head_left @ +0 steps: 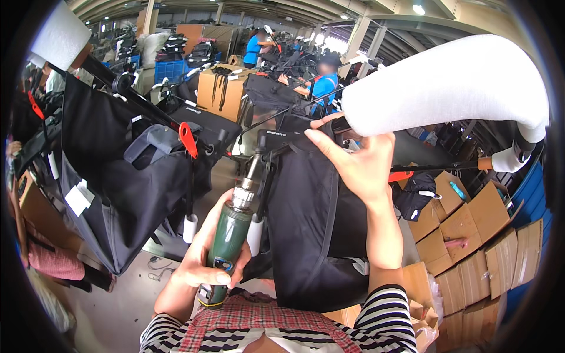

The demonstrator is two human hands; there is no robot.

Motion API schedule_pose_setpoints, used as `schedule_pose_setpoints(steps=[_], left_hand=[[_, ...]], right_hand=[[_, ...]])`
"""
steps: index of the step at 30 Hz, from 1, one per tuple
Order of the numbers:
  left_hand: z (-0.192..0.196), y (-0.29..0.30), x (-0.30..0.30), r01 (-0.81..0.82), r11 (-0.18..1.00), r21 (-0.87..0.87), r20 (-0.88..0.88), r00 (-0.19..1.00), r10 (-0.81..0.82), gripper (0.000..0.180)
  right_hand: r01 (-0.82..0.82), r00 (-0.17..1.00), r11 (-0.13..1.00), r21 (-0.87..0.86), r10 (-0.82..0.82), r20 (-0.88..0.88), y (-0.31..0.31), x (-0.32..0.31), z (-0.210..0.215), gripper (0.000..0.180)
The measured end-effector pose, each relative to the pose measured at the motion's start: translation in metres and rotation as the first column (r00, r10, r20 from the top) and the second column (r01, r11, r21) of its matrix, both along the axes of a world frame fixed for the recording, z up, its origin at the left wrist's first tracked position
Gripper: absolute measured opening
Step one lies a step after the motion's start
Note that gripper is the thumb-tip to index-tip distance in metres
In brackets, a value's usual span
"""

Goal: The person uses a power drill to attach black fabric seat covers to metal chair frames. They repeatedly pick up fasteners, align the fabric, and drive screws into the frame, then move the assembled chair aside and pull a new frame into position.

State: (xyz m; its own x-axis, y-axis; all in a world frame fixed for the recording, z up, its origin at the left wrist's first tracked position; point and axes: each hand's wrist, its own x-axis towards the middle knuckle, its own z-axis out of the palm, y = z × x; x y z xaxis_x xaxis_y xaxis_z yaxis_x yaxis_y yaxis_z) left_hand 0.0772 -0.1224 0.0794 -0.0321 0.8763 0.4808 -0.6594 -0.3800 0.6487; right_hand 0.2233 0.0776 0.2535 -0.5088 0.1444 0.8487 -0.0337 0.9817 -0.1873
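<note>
My left hand (206, 259) is wrapped round a green electric screwdriver (229, 229), its bit end pointing up and away from me. The driver's tip is close to a black joint on a black tubular frame hung with dark fabric (303, 217); whether it touches a screw is too small to tell. My right hand (362, 159) grips the frame's black tube (340, 124) just below a curved handle wrapped in white foam (435, 88). Its thumb stretches toward the driver's tip, and some fingers are hidden behind the tube.
Left of me hangs another stretch of black fabric (118, 194) with a red lever (188, 140). Cardboard boxes (459, 229) are piled on the right. Farther off stand a brown carton (219, 93), a blue crate (169, 71) and two people in blue shirts (325, 88).
</note>
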Motion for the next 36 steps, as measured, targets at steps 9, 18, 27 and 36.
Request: schedule_pose_setpoints(steps=[9, 18, 27, 36], left_hand=[[0.048, -0.007, 0.026, -0.041, 0.999, -0.017, -0.226, 0.973, 0.036, 0.124], [0.056, 0.012, 0.04, -0.351, 0.928, 0.122, -0.544, 0.759, 0.358, 0.121], [0.056, 0.016, 0.061, -0.438, 0.885, 0.159, -0.531, 0.717, 0.451, 0.117], [0.067, 0.016, 0.078, -0.022, 1.0, -0.021, 0.005, 1.0, 0.022, 0.111]], right_hand=[[-0.183, 0.983, 0.975, 0.128, 0.179, 0.041, 0.022, 0.014, 0.004, 0.017], [-0.179, 0.981, 0.966, 0.186, 0.162, 0.106, 0.016, 0.02, 0.01, 0.025], [-0.199, 0.98, 0.958, 0.205, 0.195, 0.039, 0.022, 0.013, -0.001, 0.031], [-0.227, 0.973, 0.951, 0.211, 0.229, 0.016, 0.023, 0.011, -0.005, 0.03]])
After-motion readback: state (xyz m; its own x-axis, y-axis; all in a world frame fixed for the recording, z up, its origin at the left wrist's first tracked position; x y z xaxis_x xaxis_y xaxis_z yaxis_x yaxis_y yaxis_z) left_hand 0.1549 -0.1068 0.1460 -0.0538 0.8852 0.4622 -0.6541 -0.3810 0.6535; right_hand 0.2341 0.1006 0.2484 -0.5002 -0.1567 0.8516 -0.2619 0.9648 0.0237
